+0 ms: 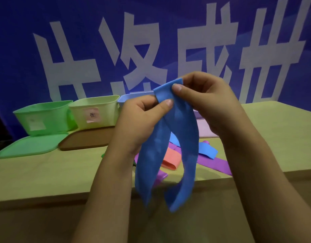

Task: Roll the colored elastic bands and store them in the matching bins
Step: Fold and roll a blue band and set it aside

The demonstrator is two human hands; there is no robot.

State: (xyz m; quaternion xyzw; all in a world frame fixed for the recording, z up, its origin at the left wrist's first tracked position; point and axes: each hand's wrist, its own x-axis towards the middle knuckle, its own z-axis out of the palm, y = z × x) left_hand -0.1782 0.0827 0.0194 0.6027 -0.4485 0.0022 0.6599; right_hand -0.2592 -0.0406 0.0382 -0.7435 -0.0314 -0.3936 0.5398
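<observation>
I hold a blue elastic band (182,144) up in front of me, above the table's front edge. Its top end is folded over, and its two long strands hang down. My left hand (142,120) pinches the fold from the left with thumb and fingers. My right hand (207,100) pinches the same fold from the right, thumb on the front. On the table behind lie a second blue band (208,149), an orange band (170,159) and purple bands (216,162). A green bin (44,114), a pale yellow bin (97,111) and a blue bin (126,98) stand in a row at the back.
A green lid (28,148) and a brown lid (88,140) lie flat in front of the bins. A pink lid (205,130) shows behind my right wrist. The wooden table (46,174) ends at a front edge near me. A blue banner with white characters (133,50) rises behind.
</observation>
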